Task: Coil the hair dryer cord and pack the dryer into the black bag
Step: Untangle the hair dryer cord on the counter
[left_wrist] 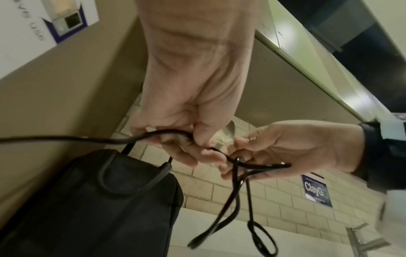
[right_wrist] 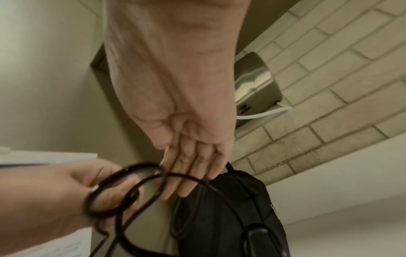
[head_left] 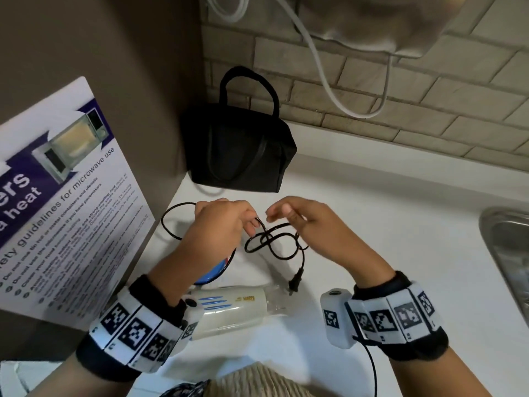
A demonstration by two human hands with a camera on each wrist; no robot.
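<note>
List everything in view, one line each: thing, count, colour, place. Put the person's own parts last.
cord: one, black, looped loosely between both hands above the counter, plug hanging down
hair dryer: one, cream with blue trim, lying on the counter beneath the left wrist
black bag: one, standing in the counter's back corner, handles up
counter: one, white
microwave poster: one, white and purple, on the left wall
sink: one, steel, right edge
wall unit: one, metallic, on the brick wall, white cable below
left hand: grips the cord
right hand: fingers fairly straight against the cord loops
wrist bands: two, black with white markers
</note>
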